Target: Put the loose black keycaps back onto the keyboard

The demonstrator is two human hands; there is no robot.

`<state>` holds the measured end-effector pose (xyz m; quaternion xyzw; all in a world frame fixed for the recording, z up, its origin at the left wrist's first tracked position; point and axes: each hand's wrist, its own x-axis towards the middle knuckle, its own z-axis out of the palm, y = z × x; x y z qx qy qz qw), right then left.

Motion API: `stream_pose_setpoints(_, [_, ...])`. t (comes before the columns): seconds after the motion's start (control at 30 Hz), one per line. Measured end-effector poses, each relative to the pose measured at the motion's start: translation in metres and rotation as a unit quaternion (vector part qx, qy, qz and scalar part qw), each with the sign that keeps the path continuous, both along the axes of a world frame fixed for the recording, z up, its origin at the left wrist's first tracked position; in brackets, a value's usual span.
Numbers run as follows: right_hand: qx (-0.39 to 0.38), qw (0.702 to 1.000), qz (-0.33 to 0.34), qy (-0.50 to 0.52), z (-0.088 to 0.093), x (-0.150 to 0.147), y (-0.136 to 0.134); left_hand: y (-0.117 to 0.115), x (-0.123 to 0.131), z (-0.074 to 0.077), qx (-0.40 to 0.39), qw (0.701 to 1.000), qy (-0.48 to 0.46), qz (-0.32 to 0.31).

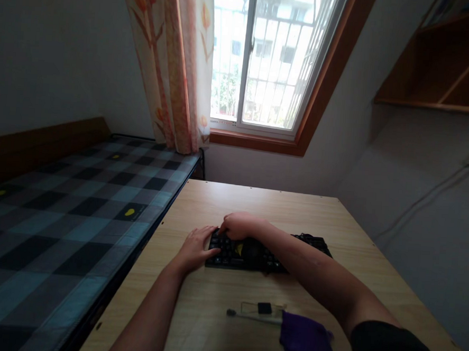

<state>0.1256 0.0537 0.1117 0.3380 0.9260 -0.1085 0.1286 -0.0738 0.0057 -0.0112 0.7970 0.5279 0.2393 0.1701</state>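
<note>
A black keyboard lies crosswise on the wooden table, partly covered by my right forearm. My left hand holds its left end, the fingers at the back corner and the thumb over the front keys. Over the keyboard's back left part, my right hand is closed with the fingertips pointing down at the keys. Whatever is in those fingers, if anything, is hidden. A dark rounded object with a yellow patch beside it rests on the keyboard, below my right wrist.
Nearer me lie a purple cloth, a thin stick with a dark tip and a wire piece with a black block. A bed with a checked cover stands left of the table. A wall shelf hangs at right.
</note>
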Motion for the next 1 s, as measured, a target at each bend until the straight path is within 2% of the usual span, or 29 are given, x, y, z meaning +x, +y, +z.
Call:
stream_pose_setpoints(0.17, [-0.024,0.999,0.041,-0.018,-0.006,-0.012,0.000,0.004,-0.001,-0.005,-0.003,1.000,0.003,0.011])
stream_pose_setpoints(0.37, [-0.040,0.999,0.021,-0.027,-0.012,0.006,0.001,0.006,-0.002,-0.007,0.001,1.000,-0.001,0.007])
stream_pose_setpoints(0.77, [-0.057,0.998,-0.036,0.000,-0.021,0.091,-0.005,0.009,-0.002,-0.008,0.007,1.000,-0.004,0.016])
stream_pose_setpoints(1.0, [-0.061,0.993,-0.100,-0.026,-0.011,0.143,-0.022,0.011,-0.003,-0.007,0.005,1.000,-0.004,0.015])
